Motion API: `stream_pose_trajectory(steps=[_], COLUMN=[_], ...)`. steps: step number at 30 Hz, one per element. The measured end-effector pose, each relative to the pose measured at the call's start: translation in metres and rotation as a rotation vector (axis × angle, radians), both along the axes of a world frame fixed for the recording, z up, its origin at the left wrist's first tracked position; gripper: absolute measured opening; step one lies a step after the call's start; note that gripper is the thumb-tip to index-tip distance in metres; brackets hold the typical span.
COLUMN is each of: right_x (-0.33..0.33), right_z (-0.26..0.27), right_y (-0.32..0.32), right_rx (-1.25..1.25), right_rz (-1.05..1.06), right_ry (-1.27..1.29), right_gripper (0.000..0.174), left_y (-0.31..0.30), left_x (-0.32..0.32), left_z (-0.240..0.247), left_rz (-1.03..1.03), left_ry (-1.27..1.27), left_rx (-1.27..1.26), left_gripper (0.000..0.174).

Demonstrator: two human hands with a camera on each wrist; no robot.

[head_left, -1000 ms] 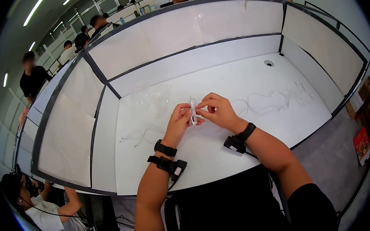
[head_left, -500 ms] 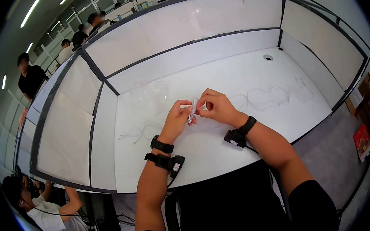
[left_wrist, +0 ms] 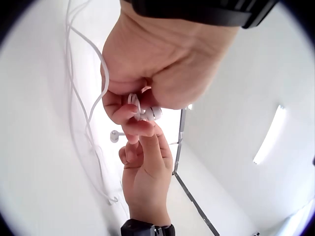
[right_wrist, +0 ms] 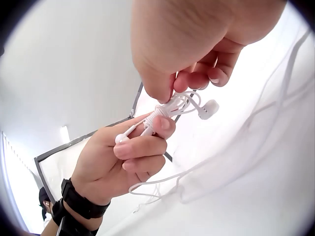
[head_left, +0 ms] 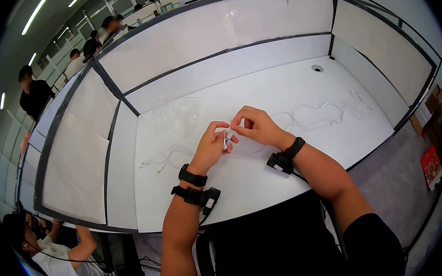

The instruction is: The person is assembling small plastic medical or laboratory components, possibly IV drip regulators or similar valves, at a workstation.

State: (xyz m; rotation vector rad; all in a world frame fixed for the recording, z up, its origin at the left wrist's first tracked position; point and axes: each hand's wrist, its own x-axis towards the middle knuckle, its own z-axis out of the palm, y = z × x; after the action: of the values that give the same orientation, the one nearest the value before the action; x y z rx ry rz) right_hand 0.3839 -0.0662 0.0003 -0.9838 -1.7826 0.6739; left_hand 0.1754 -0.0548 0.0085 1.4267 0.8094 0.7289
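A bundle of white earphones, its cord wound round its middle, is held between both hands. The left hand curls its fingers and thumb round the lower part. At the bundle's top, the right hand pinches the cord loops between thumb and forefinger. One earbud sticks out to the side of the loops, and another lies against the left fingers. The left wrist view shows an earbud at the left fingers; the palm hides part of the bundle.
White cables lie on the desk at the left, and more cables lie at the right. Clear plastic bags rest at the back left. Partition panels surround the desk. Other people sit or stand beyond them.
The bundle has tilted and sits lower in the left hand. The right hand's fingertips have moved from beside the bundle to its top end. The head view has shifted slightly.
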Motion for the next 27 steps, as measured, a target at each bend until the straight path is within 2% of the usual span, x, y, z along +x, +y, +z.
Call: stream_pose_trajectory(steps=[10, 21, 27], right_x=[0.002, -0.002, -0.001], right_z=[0.009, 0.010, 0.006], right_y=[-0.007, -0.009, -0.008], right_rx=[0.082, 0.162, 0.157], right_rz=[0.031, 0.009, -0.037], right_ry=[-0.075, -0.132, -0.128], right_gripper=[0.013, 0.019, 0.017], left_y=[0.000, 0.002, 0.005], left_x=[-0.004, 0.002, -0.001], left_z=[0.004, -0.005, -0.007], left_rz=[0.026, 0.033, 0.009], left_ry=[-0.098, -0.017, -0.137], left_rx=[-0.098, 0.045, -0.116], left_gripper=[0.026, 0.021, 0.022])
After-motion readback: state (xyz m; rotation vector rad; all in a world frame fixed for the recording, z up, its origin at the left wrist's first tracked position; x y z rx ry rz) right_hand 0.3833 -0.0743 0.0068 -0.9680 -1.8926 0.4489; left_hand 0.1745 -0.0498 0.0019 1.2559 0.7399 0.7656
